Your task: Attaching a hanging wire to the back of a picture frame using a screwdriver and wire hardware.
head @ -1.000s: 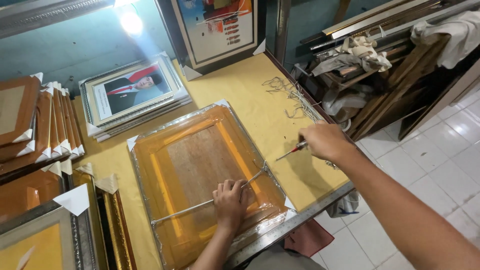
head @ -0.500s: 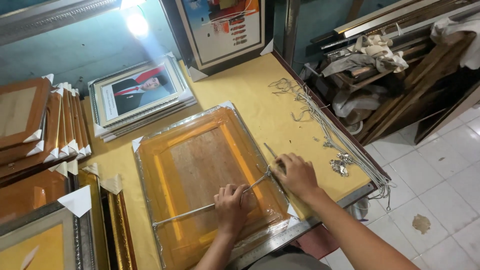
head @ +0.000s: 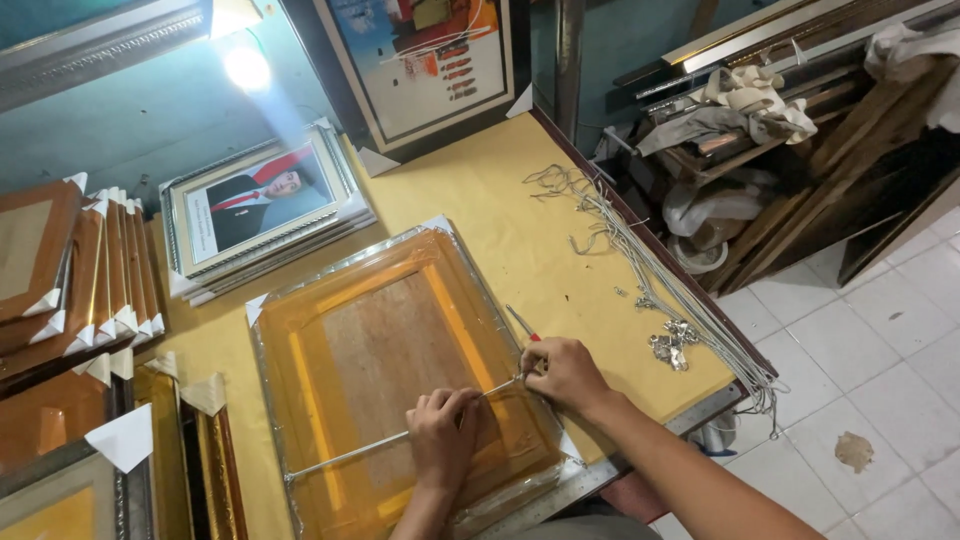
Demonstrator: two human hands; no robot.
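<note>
— Bench first: what covers it?
— Matte yellow paper, with your frame lying face down near the front edge, glossy in orange film around a bare wooden back.
— And across the frame?
— A thin grey cord, pulled straight.
— Your hands?
— Your left hand presses flat on the cord; your right hand pinches a red-handled tool at the frame's right edge.
</note>
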